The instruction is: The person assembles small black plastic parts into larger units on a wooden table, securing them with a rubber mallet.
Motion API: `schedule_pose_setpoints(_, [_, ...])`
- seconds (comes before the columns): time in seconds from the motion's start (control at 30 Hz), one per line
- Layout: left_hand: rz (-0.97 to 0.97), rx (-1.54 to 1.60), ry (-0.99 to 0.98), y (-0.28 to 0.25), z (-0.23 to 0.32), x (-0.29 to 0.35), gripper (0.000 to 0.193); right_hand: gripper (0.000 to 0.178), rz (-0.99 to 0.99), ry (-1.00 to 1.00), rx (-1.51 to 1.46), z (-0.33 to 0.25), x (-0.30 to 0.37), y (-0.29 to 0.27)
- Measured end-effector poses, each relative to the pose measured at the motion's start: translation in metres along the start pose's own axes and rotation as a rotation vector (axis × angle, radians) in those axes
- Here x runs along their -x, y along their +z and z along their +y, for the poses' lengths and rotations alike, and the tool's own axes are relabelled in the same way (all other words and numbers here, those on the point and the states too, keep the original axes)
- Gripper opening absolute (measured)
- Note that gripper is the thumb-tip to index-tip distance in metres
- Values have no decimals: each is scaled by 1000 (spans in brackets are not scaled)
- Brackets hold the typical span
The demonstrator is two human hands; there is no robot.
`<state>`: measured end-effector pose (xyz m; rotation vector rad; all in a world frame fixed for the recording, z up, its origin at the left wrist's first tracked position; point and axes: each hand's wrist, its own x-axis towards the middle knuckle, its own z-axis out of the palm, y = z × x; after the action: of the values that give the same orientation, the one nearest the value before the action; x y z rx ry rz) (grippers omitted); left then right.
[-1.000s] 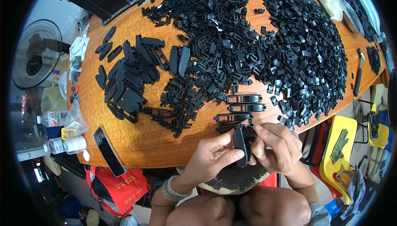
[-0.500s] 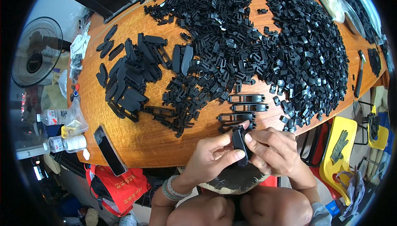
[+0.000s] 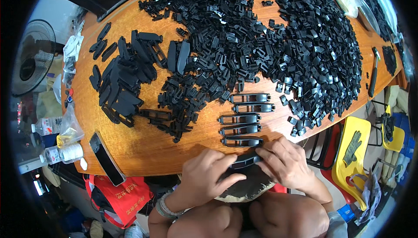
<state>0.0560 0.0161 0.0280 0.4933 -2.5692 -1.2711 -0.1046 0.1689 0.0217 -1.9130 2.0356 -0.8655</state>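
Between my hands, just off the table's near edge, is a long black plastic clip part (image 3: 244, 161), lying crosswise. My right hand (image 3: 284, 161) has its fingers closed on the part's right end. My left hand (image 3: 208, 176) is at the other end, index finger and thumb around it; its exact contact is partly hidden. Directly beyond stands a short row of similar long black frame-like parts (image 3: 241, 119), laid crosswise one behind another. The nearest part (image 3: 241, 142) of that row lies just beyond my fingers.
Heaps of small black plastic pieces (image 3: 320, 59) cover the table's far middle and right. Long black covers (image 3: 124, 79) are piled at left. A phone (image 3: 107, 158) lies near the front left edge, with bottles (image 3: 69, 152) beside it. A hammer (image 3: 373, 72) rests at right.
The clip part has turned from pointing toward me to lying crosswise. My left hand has shifted toward its left end, and the nearest parts of the row are now uncovered.
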Motion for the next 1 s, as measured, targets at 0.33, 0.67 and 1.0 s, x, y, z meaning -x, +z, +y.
schedule_pose_setpoints(0.33, [84,-315,266,17,-18,-13,31,18,336,305,197,30,-13,-11])
schedule_pose_setpoints(0.67, [417,-576,239,-98,-58,-110,7,17,391,417,329,45,-32,-8])
schedule_pose_setpoints(1.0, [155,-584,-275,-98,-75,-155,26,22,440,351,142,38,-30,-9])
